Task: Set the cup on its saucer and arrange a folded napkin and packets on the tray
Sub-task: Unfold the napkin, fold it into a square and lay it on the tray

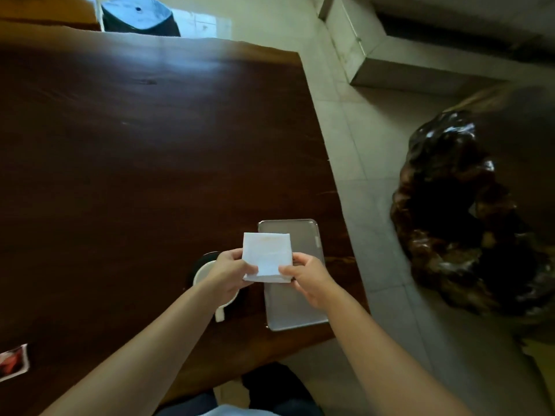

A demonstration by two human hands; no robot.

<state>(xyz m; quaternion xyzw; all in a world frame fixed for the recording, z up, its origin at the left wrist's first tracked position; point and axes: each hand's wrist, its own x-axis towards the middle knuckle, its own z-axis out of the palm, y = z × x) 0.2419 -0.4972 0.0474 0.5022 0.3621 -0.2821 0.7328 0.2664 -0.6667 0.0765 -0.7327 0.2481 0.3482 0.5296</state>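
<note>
Both hands hold a white folded napkin (pixel 267 255) above the left part of a grey metal tray (pixel 295 307). My left hand (pixel 231 270) pinches its lower left corner and my right hand (pixel 309 279) pinches its lower right edge. Under my left hand stands a white cup (pixel 202 273) on a dark saucer (pixel 207 256), just left of the tray; its white handle (pixel 219 314) points toward me. My left hand hides most of the cup. A red and white packet (pixel 13 361) lies at the table's near left edge.
The dark wooden table (pixel 135 145) stretches far and left. Its right edge runs close beside the tray, with tiled floor (pixel 375 205) beyond. A large dark glossy carved object (pixel 459 211) stands on the floor to the right. A dark and white object (pixel 138 16) stands beyond the far edge.
</note>
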